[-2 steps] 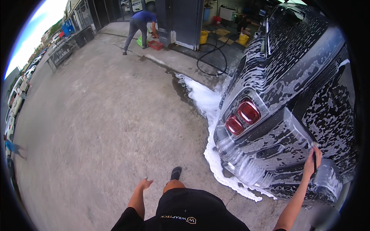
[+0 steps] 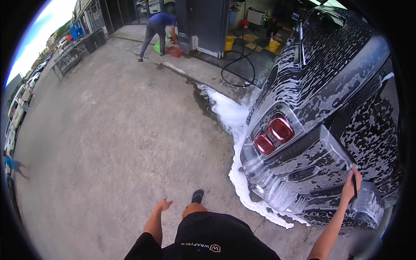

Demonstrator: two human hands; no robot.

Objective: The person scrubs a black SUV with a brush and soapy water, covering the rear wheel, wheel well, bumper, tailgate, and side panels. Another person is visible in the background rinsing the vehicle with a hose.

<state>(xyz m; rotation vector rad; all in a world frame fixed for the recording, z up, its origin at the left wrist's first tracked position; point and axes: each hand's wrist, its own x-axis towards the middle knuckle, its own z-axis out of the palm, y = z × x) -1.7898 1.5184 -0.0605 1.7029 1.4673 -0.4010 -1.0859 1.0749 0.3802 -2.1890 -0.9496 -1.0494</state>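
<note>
A dark car (image 2: 333, 99) covered in white foam stands on my right, its rear end toward me. My right hand (image 2: 350, 187) is stretched out to the rear panel and grips a slim black-handled brush (image 2: 355, 187). The brush's pale tip touches or nearly touches the panel seam beside the lower edge of the dark foamy glass area. Left of it sit two red tail lights (image 2: 281, 130), and below them a foam-streaked bumper (image 2: 277, 190). My left hand (image 2: 163, 205) hangs over the concrete with nothing in it, thumb apart.
White foam (image 2: 229, 112) lies on the ground along the car. A black hose (image 2: 238, 82) loops by the garage doorway. Beyond are yellow buckets (image 2: 229, 43), a red basin (image 2: 174, 51), a bending person (image 2: 160, 26) and another crouching inside. A sign board (image 2: 71, 60) stands far left.
The view has shifted slightly, so the car sits a little lower in the picture. My right hand stays at the same panel seam with the brush. My left hand has hardly moved.
</note>
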